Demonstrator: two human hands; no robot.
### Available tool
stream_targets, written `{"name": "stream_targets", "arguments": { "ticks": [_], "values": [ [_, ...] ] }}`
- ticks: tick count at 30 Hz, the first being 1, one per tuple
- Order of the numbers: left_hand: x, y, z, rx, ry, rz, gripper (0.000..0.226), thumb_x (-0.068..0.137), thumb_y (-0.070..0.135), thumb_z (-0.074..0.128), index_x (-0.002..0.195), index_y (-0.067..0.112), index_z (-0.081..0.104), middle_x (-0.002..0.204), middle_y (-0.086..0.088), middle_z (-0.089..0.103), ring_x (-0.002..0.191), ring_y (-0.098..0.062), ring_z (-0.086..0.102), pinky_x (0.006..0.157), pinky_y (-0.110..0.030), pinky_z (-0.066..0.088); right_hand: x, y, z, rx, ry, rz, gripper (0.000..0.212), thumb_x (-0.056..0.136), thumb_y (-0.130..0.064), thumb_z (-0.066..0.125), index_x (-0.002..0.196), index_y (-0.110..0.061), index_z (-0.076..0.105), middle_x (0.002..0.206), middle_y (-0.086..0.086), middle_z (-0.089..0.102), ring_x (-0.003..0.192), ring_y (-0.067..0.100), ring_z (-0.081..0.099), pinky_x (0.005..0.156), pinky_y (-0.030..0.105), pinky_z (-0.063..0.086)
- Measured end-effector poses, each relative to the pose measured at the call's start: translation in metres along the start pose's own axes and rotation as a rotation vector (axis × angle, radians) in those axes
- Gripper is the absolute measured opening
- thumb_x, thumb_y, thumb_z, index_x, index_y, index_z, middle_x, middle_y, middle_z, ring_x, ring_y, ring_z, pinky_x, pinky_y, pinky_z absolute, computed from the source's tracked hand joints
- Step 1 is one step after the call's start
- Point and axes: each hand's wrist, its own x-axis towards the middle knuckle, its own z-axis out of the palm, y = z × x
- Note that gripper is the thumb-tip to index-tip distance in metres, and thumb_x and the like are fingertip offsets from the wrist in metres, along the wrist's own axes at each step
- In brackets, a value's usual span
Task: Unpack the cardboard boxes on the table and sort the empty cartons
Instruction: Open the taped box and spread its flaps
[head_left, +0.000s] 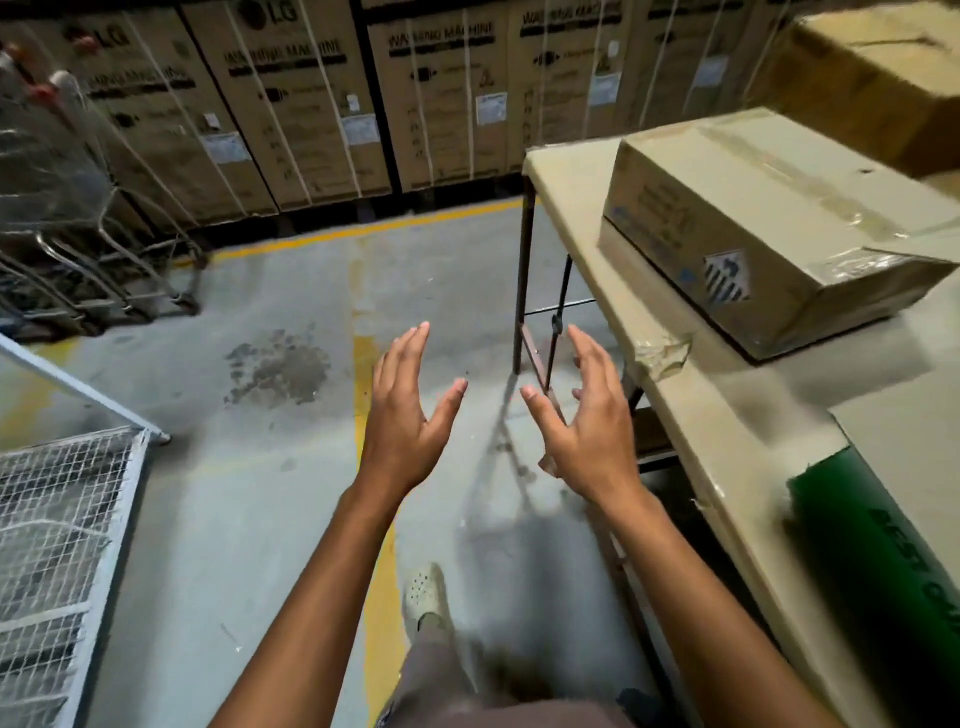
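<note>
A taped-up brown cardboard box (769, 223) with blue print lies closed on the cardboard-covered table (675, 374) at the right. A second, larger brown box (878, 78) stands behind it at the top right. My left hand (405, 421) and my right hand (587, 421) hover empty over the floor, left of the table, palms facing each other and fingers spread. Neither hand touches a box. A green printed carton (883, 561) lies at the table's near right, with a flat cardboard sheet (914, 441) above it.
A wire-mesh cage (57, 545) stands at the lower left. Metal trolleys (78, 208) are parked at the far left. A row of large washing-machine cartons (415, 104) lines the back. Yellow lines cross the grey floor; my foot (426, 597) is below my hands.
</note>
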Motion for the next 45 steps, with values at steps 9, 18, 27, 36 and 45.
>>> {"name": "stream_targets", "arguments": {
  "ticks": [9, 18, 27, 36, 45],
  "values": [
    [0.202, -0.025, 0.071, -0.110, -0.179, 0.267, 0.067, 0.096, 0.044, 0.054, 0.152, 0.012, 0.035, 0.150, -0.008, 0.043, 0.138, -0.022, 0.037, 0.112, -0.011, 0.016, 0.137, 0.022, 0.005, -0.132, 0.301, 0.130, 0.076, 0.089, -0.054, 0.056, 0.153, -0.019, 0.033, 0.152, 0.004, 0.039, 0.138, 0.020, 0.041, 0.105, 0.049, 0.046],
    [0.361, 0.015, 0.137, -0.238, -0.372, 0.557, 0.068, 0.096, 0.047, 0.053, 0.152, 0.014, 0.033, 0.152, -0.006, 0.041, 0.140, -0.022, 0.036, 0.116, -0.044, 0.033, 0.225, 0.040, -0.034, -0.285, 0.584, 0.331, 0.076, 0.087, -0.060, 0.051, 0.152, -0.024, 0.033, 0.151, 0.002, 0.039, 0.136, 0.020, 0.042, 0.103, 0.050, 0.047],
    [0.463, 0.089, 0.250, -0.116, -0.449, 0.649, 0.067, 0.096, 0.055, 0.046, 0.151, 0.019, 0.034, 0.152, -0.009, 0.039, 0.139, -0.029, 0.035, 0.112, -0.049, 0.035, 0.283, 0.100, -0.130, -0.619, 0.675, 0.641, 0.060, 0.092, -0.038, 0.066, 0.146, -0.019, 0.046, 0.157, 0.014, 0.034, 0.144, 0.029, 0.031, 0.115, 0.040, 0.030],
    [0.461, 0.106, 0.350, 0.319, -0.585, 0.465, 0.054, 0.094, 0.060, 0.041, 0.133, 0.023, 0.047, 0.142, -0.012, 0.041, 0.125, -0.038, 0.042, 0.095, -0.053, 0.037, 0.264, 0.182, -0.184, -0.661, 0.404, 1.206, 0.090, 0.087, -0.074, 0.047, 0.157, -0.024, 0.022, 0.166, 0.015, 0.003, 0.144, 0.046, 0.024, 0.110, 0.050, 0.036],
    [0.514, 0.131, 0.398, 0.182, -0.443, 0.629, 0.022, 0.095, 0.026, 0.056, 0.097, 0.007, 0.067, 0.102, -0.020, 0.057, 0.099, -0.039, 0.049, 0.079, -0.047, 0.042, 0.277, 0.142, -0.124, -0.743, 0.457, 1.384, 0.085, 0.095, -0.068, 0.039, 0.158, -0.017, 0.014, 0.160, 0.031, 0.003, 0.138, 0.052, 0.029, 0.107, 0.051, 0.038]
  ]
}}
